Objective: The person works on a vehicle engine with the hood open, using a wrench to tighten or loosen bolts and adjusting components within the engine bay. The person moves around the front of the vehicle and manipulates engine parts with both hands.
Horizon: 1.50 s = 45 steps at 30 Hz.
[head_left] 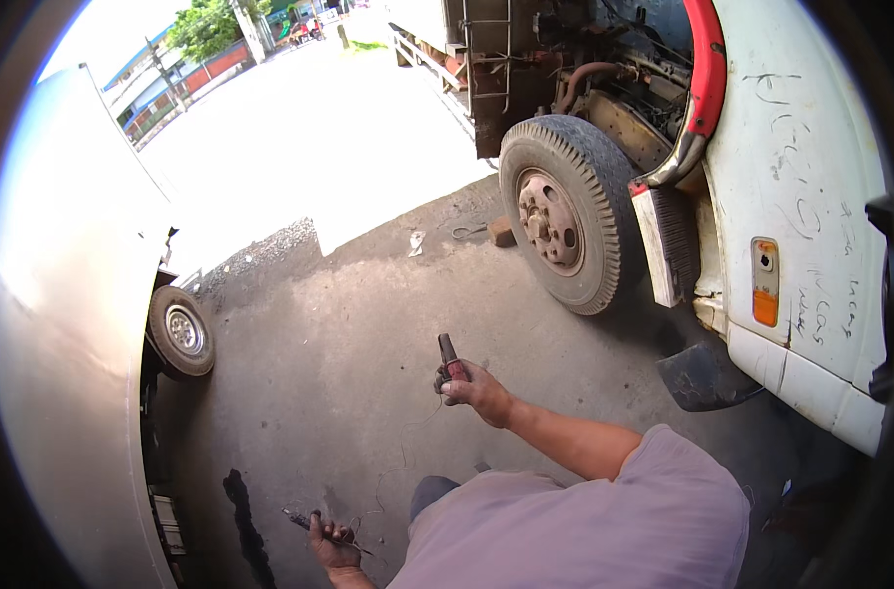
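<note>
One slender dark tool [299, 519] sits clenched in the left hand [334, 546], jutting leftward from it, while farther forward the right hand [476, 393] grasps a red-and-black tool [451, 357] projecting ahead, with a truck wheel [565, 218] beyond that grip, rightward.

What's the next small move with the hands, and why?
Probably bring the left hand nearer the right hand and gather the thin strand: it looks slack between them and could snag. The hands are well apart, the left gripping a slim dark object, the right a tapered dark-and-red object.
</note>
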### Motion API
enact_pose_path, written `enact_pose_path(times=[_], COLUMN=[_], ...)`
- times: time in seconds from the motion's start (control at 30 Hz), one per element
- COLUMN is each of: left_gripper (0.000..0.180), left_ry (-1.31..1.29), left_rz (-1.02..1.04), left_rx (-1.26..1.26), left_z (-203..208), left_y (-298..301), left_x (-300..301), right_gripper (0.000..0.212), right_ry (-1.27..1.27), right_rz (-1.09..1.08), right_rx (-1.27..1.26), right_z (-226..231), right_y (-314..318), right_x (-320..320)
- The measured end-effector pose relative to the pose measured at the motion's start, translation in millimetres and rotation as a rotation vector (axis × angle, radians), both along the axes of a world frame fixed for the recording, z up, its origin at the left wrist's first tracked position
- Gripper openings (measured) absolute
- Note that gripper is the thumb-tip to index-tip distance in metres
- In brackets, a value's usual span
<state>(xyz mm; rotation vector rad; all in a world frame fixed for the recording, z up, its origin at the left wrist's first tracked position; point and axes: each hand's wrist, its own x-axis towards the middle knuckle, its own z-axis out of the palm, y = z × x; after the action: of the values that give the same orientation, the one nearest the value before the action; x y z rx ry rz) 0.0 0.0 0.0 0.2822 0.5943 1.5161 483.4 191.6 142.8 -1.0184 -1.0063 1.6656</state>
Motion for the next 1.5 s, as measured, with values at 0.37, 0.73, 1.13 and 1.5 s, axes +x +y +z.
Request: enact_pose_path(times=[0.37, 0.73, 1.13, 1.5], left_gripper=[0.024, 0.051, 0.056, 0.065], left_ry=[0.685, 1.861, 2.179, 2.081], left_rz=[0.328, 0.165, -0.654, -0.644], left_rx=[-0.441, -0.035, -0.692, 0.064], left_z=[33, 10, -97, -28], left_y=[433, 855, 1023, 1471], left_x=[-2, 116, 163, 406], right_gripper=[0.027, 0.030, 0.076, 0.070], right_ry=[0.044, -0.327, -1.024, -0.990], right_rz=[-0.834, -1.216, -1.435, -2.070], right_rx=[-0.146, -0.053, 0.546, 0.231], right_z=[-52, -98, -15, -41], right_y=[225, 446, 738, 839], right_x=[58, 162, 339, 548])
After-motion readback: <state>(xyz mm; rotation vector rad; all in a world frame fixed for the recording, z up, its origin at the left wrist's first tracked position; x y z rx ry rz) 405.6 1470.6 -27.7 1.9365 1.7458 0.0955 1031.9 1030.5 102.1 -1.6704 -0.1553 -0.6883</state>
